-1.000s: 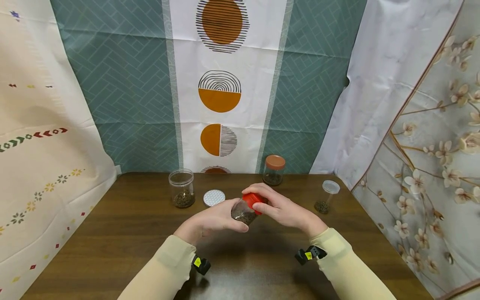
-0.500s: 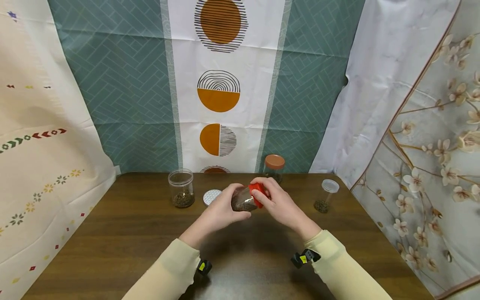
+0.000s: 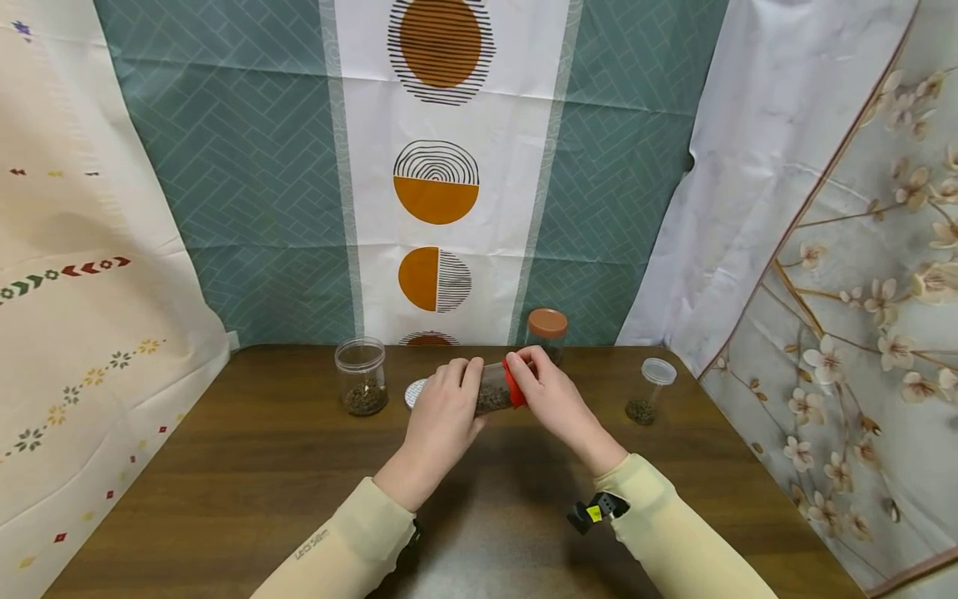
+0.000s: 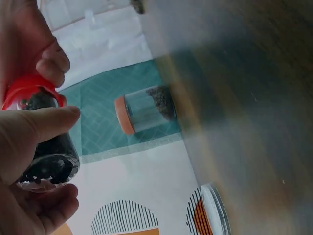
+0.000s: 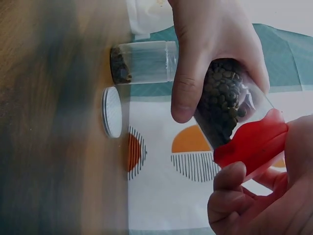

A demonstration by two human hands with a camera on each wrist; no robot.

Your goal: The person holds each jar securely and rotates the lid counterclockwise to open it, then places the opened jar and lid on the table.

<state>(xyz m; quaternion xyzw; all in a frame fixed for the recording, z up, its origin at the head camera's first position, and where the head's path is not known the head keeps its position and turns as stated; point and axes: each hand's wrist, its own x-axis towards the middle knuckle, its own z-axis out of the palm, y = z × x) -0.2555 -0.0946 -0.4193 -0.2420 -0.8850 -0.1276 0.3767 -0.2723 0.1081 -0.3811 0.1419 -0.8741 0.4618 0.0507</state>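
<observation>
The left hand (image 3: 440,420) is gripping the body of a clear cylindrical jar (image 3: 492,389) holding small dark pieces, and the right hand (image 3: 555,403) is pinching its bright red lid (image 5: 257,144) with curled fingers and thumb. The jar is lying tilted between the two hands, above a dark brown wooden bench (image 3: 247,482). A flat round whitish lid (image 3: 413,392) is resting just beyond the left hand, partly hidden by it; farther left, a clear lidless jar (image 3: 362,366) is standing with dark contents. Beyond the right hand, a clear jar with an orange-brown lid (image 3: 547,322) is standing upright, while a small clear container with a translucent whitish lid (image 3: 659,372) is standing well to that hand's right.
</observation>
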